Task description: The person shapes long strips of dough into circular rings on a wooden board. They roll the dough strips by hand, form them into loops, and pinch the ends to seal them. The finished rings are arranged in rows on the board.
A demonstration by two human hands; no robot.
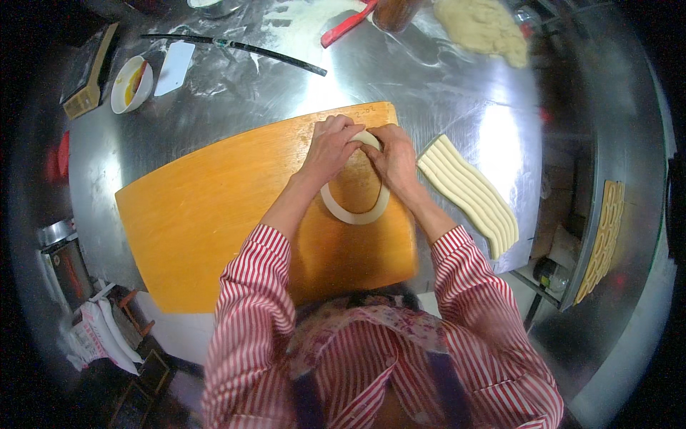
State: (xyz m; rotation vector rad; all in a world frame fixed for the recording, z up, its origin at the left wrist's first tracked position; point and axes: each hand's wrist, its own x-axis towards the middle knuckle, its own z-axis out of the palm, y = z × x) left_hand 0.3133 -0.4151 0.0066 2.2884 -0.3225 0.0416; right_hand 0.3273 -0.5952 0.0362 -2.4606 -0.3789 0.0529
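Observation:
A pale strip of dough, bent into a ring (355, 217), lies toward the right end of a yellow-brown wooden board (214, 222). Both of my hands meet at the ring's far side, where its ends come together. My left hand (333, 146) pinches the dough from the left, and my right hand (394, 154) grips it from the right, fingers closed. The exact join is partly covered by my fingers. Just right of the board, several long dough strips (471, 193) lie side by side on the steel table (457, 100).
At the far left are a white bowl (123, 91) with yellow liquid, a pale blue card (175, 68) and a long dark rod (279, 56). A red-handled tool (346, 25) and a large dough mass (482, 28) lie at the back. Shaped dough rings sit on a tray (590, 268) at right.

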